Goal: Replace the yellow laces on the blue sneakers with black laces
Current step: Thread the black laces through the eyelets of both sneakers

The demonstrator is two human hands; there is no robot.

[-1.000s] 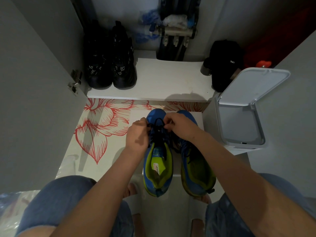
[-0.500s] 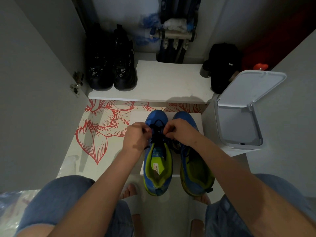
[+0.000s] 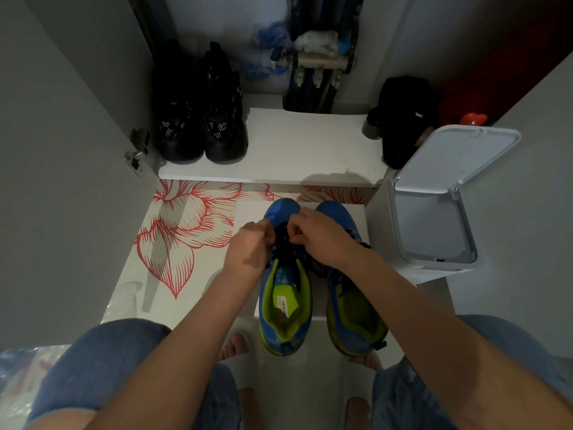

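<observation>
On the small white board (image 3: pixel 246 211), centre: two blue sneakers side by side, toes pointing away, heels past the board's near edge.
Left sneaker (image 3: pixel 285 308): blue upper, lime lining, tongue pulled up, a label on the insole; black lace (image 3: pixel 283 243) threaded through its upper eyelets.
Right sneaker (image 3: pixel 353 321): same colours, touching or just beside the left one; a dark lace shows under the right wrist.
Left hand (image 3: pixel 248 249): at the left side of the left sneaker's lacing, fingers curled and pinching the black lace.
Right hand (image 3: pixel 322 237): at the right side of the same lacing, fingers curled and clamped on the black lace; forearm crosses over the right sneaker.
Flowered mat (image 3: pixel 179 237): white with red line-drawn blooms, under the board and spreading to its left.
Shelf (image 3: pixel 304 150): white, beyond the board's far edge.
Black boots (image 3: pixel 198 125): a pair at the shelf's left end, toes toward the camera.
Black cap (image 3: pixel 403 119): at the shelf's right end.
Bin (image 3: pixel 434 231): white, right of the board, its lid (image 3: pixel 459 156) tipped open.
Knees: in blue denim, at the lower corners of the view.
</observation>
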